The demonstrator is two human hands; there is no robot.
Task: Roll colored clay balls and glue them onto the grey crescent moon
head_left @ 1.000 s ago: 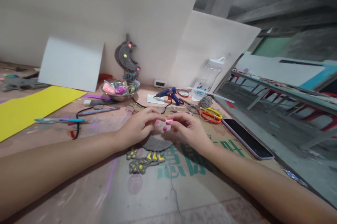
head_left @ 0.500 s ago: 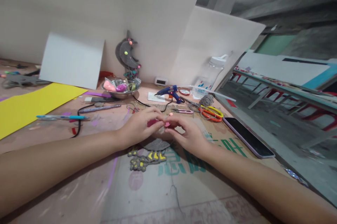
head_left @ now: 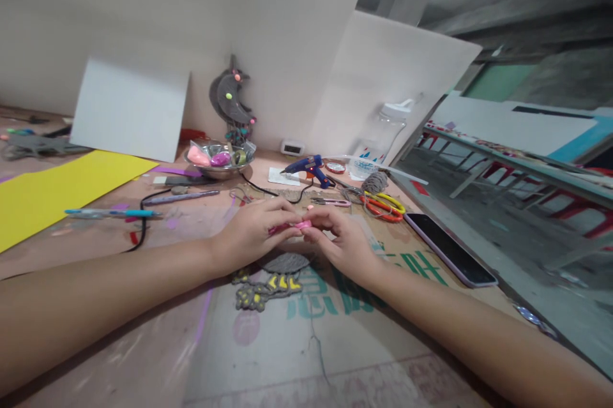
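Note:
Pinched between the fingertips of both hands is a small piece of pink clay [head_left: 302, 225], partly covered by the fingers. My left hand [head_left: 261, 226] is closed on its left end. My right hand [head_left: 341, 239] grips the other end with thumb and forefinger. Just below the hands lies a flat grey yarn-covered piece [head_left: 286, 262], its upper part hidden. Touching or close to its lower edge is a grey paw-like shape with yellow patches [head_left: 268, 290]. A metal bowl [head_left: 225, 172] with bagged pink and purple clay stands beyond my left hand.
A blue glue gun [head_left: 306, 168] rests on a white card, near scissors [head_left: 385, 209] and grey yarn [head_left: 375, 182]. At right lies a phone [head_left: 450, 249]; behind stands a water bottle [head_left: 383, 133]. Yellow sheet [head_left: 71, 184] and pens [head_left: 112, 213] occupy the left. A moon ornament [head_left: 231, 98] is at the wall.
The fingers have shifted slightly, and more of the pink clay shows between the two hands. Both hands still hold it in nearly the same place.

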